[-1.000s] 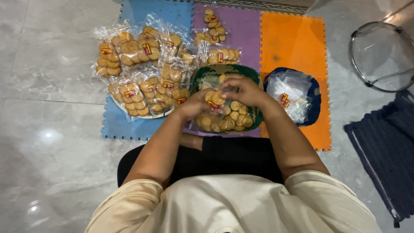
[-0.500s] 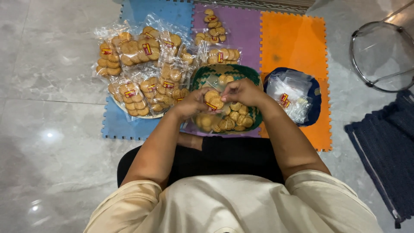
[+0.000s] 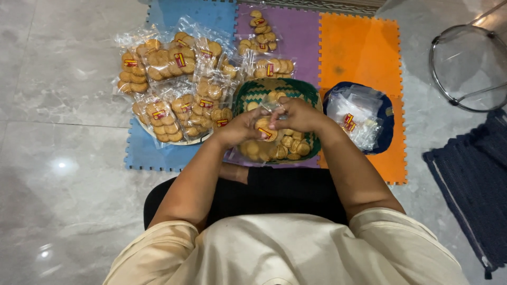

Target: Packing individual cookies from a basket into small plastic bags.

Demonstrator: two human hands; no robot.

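**A:** What have you got in your fingers there?

**B:** A small clear bag of round golden biscuits point(image 3: 264, 128) with a red and yellow label. Both my left hand point(image 3: 240, 128) and my right hand point(image 3: 298, 113) are clenched on it, holding it just above the green woven basket point(image 3: 264, 87), which has loose biscuits point(image 3: 280, 149) lying in it.

**A:** How do you reckon it handles?

**B:** Light, I'd say. The film looks thin and slick, so it could slide if I pinch it loosely. The biscuits seem stiff but brittle; squeeze them and they'd likely crack. I'd judge the best hold is on the film at the bag's ends, with the biscuits only cradled, not pressed.

**A:** What else is around you?

**B:** To my left, just beside the basket, a heap of filled bags point(image 3: 177, 87) on a round tray, spilling onto the blue foam floor mat point(image 3: 142, 155). Two more filled bags lie beyond the basket on the purple mat point(image 3: 301, 37). To my right, touching the basket's side, a dark blue bowl point(image 3: 388, 126) with empty clear bags point(image 3: 356, 113), on the orange mat point(image 3: 362, 50).

**A:** Anything in the way?

**B:** Not much. The heap crowds the basket's left rim, so a wide elbow might nudge it. A wire stool point(image 3: 467, 66) stands well apart on the tiled floor.
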